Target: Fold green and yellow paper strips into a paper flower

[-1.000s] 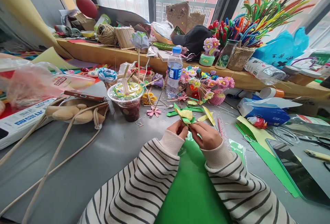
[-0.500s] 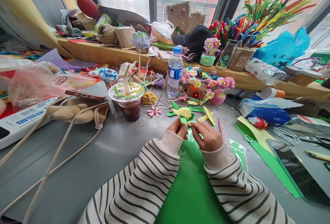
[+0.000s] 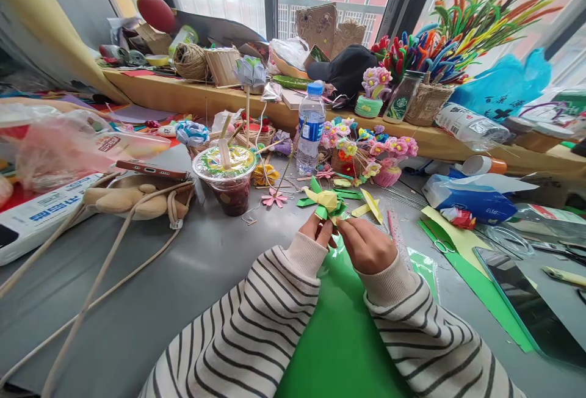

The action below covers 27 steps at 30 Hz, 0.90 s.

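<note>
- The left hand (image 3: 319,229) is pinching the near-left underside of a folded yellow-and-green paper flower (image 3: 326,201), thumb and fingers nearly closed on it.
- The right hand (image 3: 368,244) is bringing its fingertips together at the flower's near-right edge, where a small yellow bit is showing; the exact grip is being hidden by the fingers.
- The flower is sitting above the table (image 3: 220,276), between both sets of fingertips, in front of the person's chest.
- Its yellow middle is running from upper left to lower right, the narrower end pointing left and away.
- Green points are fanning around it: one is aiming away and slightly left, another leftward, another back toward the left hand. The whole is spreading outward, so a single long axis is hard to tell.
- Yellow paper strips (image 3: 368,206) are lying crossed just beyond the right hand, near a pink ruler (image 3: 394,232).
- A pink paper flower (image 3: 274,198) is resting left of the hands, beside a lidded drink cup (image 3: 231,193).
- A glossy green sheet (image 3: 343,331) is stretching lengthwise between the striped sleeves (image 3: 247,318).
</note>
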{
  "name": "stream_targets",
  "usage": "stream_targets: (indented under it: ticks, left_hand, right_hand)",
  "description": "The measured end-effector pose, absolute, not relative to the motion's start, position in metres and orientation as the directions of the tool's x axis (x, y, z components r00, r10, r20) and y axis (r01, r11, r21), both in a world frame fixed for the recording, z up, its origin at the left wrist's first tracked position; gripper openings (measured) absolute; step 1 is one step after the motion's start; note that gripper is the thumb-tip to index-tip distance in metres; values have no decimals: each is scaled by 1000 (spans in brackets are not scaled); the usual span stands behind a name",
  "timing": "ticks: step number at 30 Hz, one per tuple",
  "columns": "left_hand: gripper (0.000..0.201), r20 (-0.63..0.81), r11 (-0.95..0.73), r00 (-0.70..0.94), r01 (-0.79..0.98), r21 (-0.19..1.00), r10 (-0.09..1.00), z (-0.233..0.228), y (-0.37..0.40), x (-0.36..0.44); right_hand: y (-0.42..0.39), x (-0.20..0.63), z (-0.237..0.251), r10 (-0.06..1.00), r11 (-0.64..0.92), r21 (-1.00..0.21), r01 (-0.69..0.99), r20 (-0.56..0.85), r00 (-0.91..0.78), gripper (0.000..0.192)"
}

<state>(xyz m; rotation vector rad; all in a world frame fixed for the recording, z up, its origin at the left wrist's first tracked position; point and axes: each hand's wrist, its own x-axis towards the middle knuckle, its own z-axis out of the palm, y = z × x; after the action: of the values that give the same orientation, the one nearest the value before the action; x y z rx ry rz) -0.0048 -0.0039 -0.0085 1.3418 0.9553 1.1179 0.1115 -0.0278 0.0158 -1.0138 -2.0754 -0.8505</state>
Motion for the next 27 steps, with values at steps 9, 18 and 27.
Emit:
stream_targets:
  ticks: [9, 18, 27]
  left_hand:
    - [25, 100, -75, 215, -120, 990, 972, 1, -7, -5]
    - [20, 90, -83, 179, -45, 996, 980, -4, -7, -7]
    - [17, 43, -10, 308, -107, 994, 950, -2, -6, -8]
  right_hand:
    - [-32, 106, 14, 347, 404, 236, 884, 854, -387, 13]
    - [-33, 107, 20, 364, 439, 397, 806, 742, -563, 13]
    - [-30, 108, 22, 526, 549, 165, 819, 693, -492, 11]
